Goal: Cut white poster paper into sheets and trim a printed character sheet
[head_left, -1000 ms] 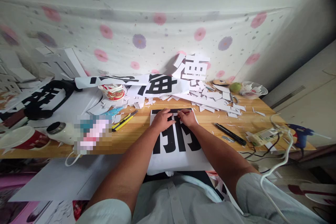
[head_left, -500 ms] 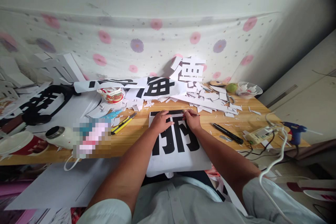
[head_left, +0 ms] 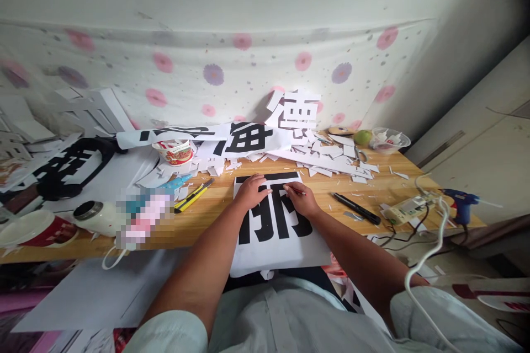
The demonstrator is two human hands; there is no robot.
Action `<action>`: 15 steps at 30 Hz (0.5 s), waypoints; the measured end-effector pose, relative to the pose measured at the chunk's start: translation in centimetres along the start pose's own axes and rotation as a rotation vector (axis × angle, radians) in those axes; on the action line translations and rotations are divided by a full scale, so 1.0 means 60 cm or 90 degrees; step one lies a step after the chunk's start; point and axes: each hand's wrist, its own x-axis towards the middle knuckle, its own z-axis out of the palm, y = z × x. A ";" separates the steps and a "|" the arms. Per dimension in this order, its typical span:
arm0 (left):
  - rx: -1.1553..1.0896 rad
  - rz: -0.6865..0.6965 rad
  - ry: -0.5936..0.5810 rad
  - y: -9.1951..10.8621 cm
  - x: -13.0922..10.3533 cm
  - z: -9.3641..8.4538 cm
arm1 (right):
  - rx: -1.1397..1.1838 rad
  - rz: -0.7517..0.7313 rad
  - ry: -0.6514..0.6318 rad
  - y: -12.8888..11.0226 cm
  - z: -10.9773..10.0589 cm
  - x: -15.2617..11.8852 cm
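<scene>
A white sheet (head_left: 277, 256) printed with a large black character lies at the table's front edge and hangs a little over it. My left hand (head_left: 250, 192) rests on the sheet's upper left part, fingers apart, holding nothing. On the character's upper right part, my right hand (head_left: 302, 198) is closed round a thin red pencil-like tool (head_left: 297, 192). Its tip is too small to make out. Left of the sheet lies a yellow utility knife (head_left: 194, 196). A black pen-shaped tool (head_left: 356, 208) is to the right.
White offcuts (head_left: 331, 157) and a paper bowl (head_left: 174, 153) lie behind. At the right are a power strip (head_left: 408, 208) with cables and a blue glue gun (head_left: 462, 207). A flask (head_left: 97, 216) and a red-and-white tub (head_left: 39, 229) stand at the left.
My right hand has moved down the sheet from its top edge, the red tool still in it. My left hand has stayed nearly in place. The view has shifted slightly.
</scene>
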 end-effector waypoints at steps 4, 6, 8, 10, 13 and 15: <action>0.016 -0.008 -0.005 -0.006 -0.007 -0.013 | -0.004 0.000 0.002 0.000 -0.003 0.000; 0.031 -0.010 -0.006 -0.014 -0.016 -0.024 | -0.007 0.000 0.001 -0.004 -0.005 0.000; 0.044 -0.009 -0.007 -0.021 -0.029 -0.038 | -0.009 0.003 -0.001 -0.008 -0.006 -0.001; 0.061 -0.002 -0.008 -0.024 -0.041 -0.049 | -0.011 0.006 -0.004 -0.013 -0.007 -0.002; 0.112 0.008 -0.012 -0.022 -0.053 -0.056 | -0.011 0.010 -0.007 -0.020 -0.006 -0.004; 0.144 0.016 -0.019 -0.017 -0.056 -0.056 | -0.009 0.018 -0.008 -0.025 -0.008 -0.003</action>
